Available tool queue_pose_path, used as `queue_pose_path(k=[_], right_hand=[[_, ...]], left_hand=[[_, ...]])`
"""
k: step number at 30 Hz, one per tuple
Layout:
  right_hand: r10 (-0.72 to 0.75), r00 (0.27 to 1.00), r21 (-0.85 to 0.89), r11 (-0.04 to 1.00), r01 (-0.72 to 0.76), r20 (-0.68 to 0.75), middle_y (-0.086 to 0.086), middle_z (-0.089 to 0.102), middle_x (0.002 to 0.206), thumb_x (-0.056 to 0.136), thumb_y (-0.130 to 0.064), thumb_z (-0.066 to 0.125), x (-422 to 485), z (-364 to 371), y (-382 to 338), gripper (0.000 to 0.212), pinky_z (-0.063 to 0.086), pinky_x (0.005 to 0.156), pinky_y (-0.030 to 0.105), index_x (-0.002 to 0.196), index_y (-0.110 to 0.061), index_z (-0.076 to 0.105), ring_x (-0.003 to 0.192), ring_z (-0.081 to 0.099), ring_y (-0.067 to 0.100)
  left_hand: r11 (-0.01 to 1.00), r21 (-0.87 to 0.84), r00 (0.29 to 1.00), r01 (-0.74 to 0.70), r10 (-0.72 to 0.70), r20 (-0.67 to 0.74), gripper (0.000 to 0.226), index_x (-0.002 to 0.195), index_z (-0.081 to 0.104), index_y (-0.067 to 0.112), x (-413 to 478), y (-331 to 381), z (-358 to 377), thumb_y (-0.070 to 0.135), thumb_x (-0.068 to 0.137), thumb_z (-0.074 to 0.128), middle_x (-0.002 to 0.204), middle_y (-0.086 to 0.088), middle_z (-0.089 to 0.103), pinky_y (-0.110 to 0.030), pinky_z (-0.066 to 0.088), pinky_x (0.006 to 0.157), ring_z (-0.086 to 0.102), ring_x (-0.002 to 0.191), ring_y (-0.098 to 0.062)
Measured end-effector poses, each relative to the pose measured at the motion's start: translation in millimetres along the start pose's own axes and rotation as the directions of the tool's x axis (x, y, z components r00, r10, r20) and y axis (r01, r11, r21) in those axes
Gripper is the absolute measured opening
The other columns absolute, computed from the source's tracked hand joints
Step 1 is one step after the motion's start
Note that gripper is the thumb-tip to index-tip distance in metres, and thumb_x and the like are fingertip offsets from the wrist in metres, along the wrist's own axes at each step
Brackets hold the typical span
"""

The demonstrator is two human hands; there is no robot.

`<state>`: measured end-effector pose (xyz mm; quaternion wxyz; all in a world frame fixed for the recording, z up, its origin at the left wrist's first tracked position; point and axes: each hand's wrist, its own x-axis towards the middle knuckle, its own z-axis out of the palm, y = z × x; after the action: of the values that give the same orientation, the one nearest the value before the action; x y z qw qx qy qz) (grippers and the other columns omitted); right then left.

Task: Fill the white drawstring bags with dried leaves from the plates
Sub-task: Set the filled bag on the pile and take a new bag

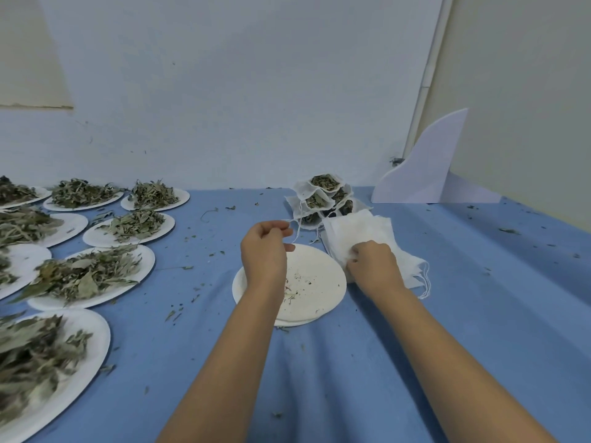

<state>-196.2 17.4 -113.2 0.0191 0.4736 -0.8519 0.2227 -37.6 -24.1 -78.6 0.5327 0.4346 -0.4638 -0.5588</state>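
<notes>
A nearly bare white plate (315, 282) with a few leaf crumbs lies in the middle of the blue cloth. My left hand (265, 247) hovers over its left rim and pinches a thin white drawstring (297, 233). My right hand (372, 265) grips the edge of a stack of flat white drawstring bags (361, 233) just right of the plate. Behind that stack stands a pile of filled bags (323, 195) with dried leaves showing at their mouths. Several plates heaped with dried leaves (92, 276) fill the left side.
A white curved stand (428, 167) rests at the back right against the wall. Loose leaf bits (179, 311) are scattered over the blue tablecloth (351, 362). More leaf plates (134, 225) reach the back left.
</notes>
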Motion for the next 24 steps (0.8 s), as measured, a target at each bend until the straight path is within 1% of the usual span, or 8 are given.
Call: queue_pose_path(k=[5, 7, 9, 12, 14, 17, 20, 24], right_hand=[[-0.014, 0.986, -0.015, 1.000, 0.012, -0.165, 0.007, 0.044, 0.066, 0.091, 0.001, 0.039, -4.6, 3.6, -1.6, 0.035, 0.025, 0.055, 0.031, 0.058, -0.011, 0.034, 0.069, 0.044, 0.026], [-0.018, 0.918, 0.140, 0.987, 0.080, -0.397, 0.011, 0.062, 0.078, 0.095, -0.005, 0.044, -9.6, -0.4, -7.7, 0.025, 0.032, 0.059, 0.030, 0.075, -0.006, 0.060, 0.075, 0.055, 0.029], [0.088, 0.836, 0.362, 0.922, 0.137, -0.541, 0.003, 0.073, 0.094, 0.094, -0.016, 0.056, -13.0, -7.8, -21.4, 0.019, 0.037, 0.065, 0.026, 0.101, -0.014, 0.073, 0.083, 0.063, 0.022], [0.229, 0.859, 0.526, 0.848, 0.055, -0.458, -0.006, 0.073, 0.088, 0.087, -0.014, 0.059, -8.0, -12.6, -36.0, 0.023, 0.036, 0.058, 0.024, 0.099, -0.025, 0.075, 0.066, 0.054, 0.006], [0.198, 0.887, 0.390, 0.921, -0.022, -0.417, -0.008, 0.070, 0.081, 0.084, -0.007, 0.053, -7.3, -10.3, -37.3, 0.031, 0.033, 0.053, 0.025, 0.095, -0.027, 0.074, 0.060, 0.050, 0.006], [0.121, 0.937, 0.145, 0.987, -0.076, -0.329, -0.004, 0.072, 0.094, 0.085, -0.002, 0.047, -8.3, -3.3, -28.7, 0.037, 0.033, 0.062, 0.026, 0.100, -0.024, 0.072, 0.078, 0.059, 0.018], [0.130, 0.962, 0.034, 0.991, -0.126, -0.239, 0.001, 0.071, 0.095, 0.086, -0.003, 0.048, -8.3, 3.6, -17.9, 0.033, 0.033, 0.062, 0.026, 0.099, -0.021, 0.071, 0.086, 0.060, 0.024], [0.175, 0.951, 0.193, 0.973, -0.127, -0.255, -0.001, 0.071, 0.097, 0.084, -0.003, 0.049, -8.7, 9.6, -16.2, 0.033, 0.035, 0.064, 0.025, 0.100, -0.022, 0.071, 0.082, 0.057, 0.020]], left_hand=[[1.000, -0.015, 1.000, 0.005, -0.005, -0.005, 0.028, 0.084, 0.063, 0.019, -3.2, 2.6, -7.8, 0.001, 0.091, 0.042, 0.084, 0.006, 0.068, -0.020, 0.039, 0.055, 0.055, 0.058, -0.007], [1.000, -0.007, 1.000, -0.002, 0.002, 0.007, 0.028, 0.083, 0.063, 0.019, -4.0, 3.2, -11.9, 0.001, 0.091, 0.042, 0.085, 0.005, 0.068, -0.020, 0.040, 0.056, 0.056, 0.058, -0.007], [1.000, 0.010, 0.999, -0.004, 0.003, 0.042, 0.028, 0.083, 0.063, 0.019, -4.8, 3.6, -16.3, 0.001, 0.090, 0.043, 0.086, 0.004, 0.068, -0.019, 0.041, 0.056, 0.057, 0.060, -0.008], [0.999, 0.045, 0.996, 0.007, -0.011, 0.088, 0.026, 0.086, 0.064, 0.020, -7.1, 3.2, -20.8, 0.002, 0.090, 0.046, 0.088, 0.005, 0.068, -0.018, 0.042, 0.055, 0.060, 0.063, -0.007], [0.999, 0.046, 0.995, 0.014, -0.019, 0.094, 0.026, 0.086, 0.065, 0.019, -8.5, 3.0, -23.5, 0.002, 0.090, 0.045, 0.088, 0.006, 0.068, -0.018, 0.041, 0.055, 0.061, 0.064, -0.006], [0.999, 0.041, 0.996, 0.024, -0.028, 0.088, 0.027, 0.085, 0.065, 0.019, -8.8, 2.8, -24.8, 0.002, 0.090, 0.044, 0.087, 0.007, 0.069, -0.020, 0.041, 0.056, 0.062, 0.063, -0.006], [0.999, 0.039, 0.996, 0.031, -0.034, 0.087, 0.027, 0.084, 0.065, 0.018, -9.4, 2.7, -23.3, 0.002, 0.090, 0.044, 0.087, 0.007, 0.069, -0.021, 0.041, 0.057, 0.062, 0.064, -0.007], [0.998, 0.038, 0.996, 0.040, -0.043, 0.082, 0.028, 0.083, 0.065, 0.018, -9.5, 2.0, -20.6, 0.002, 0.090, 0.043, 0.087, 0.007, 0.069, -0.021, 0.040, 0.057, 0.062, 0.063, -0.006]])
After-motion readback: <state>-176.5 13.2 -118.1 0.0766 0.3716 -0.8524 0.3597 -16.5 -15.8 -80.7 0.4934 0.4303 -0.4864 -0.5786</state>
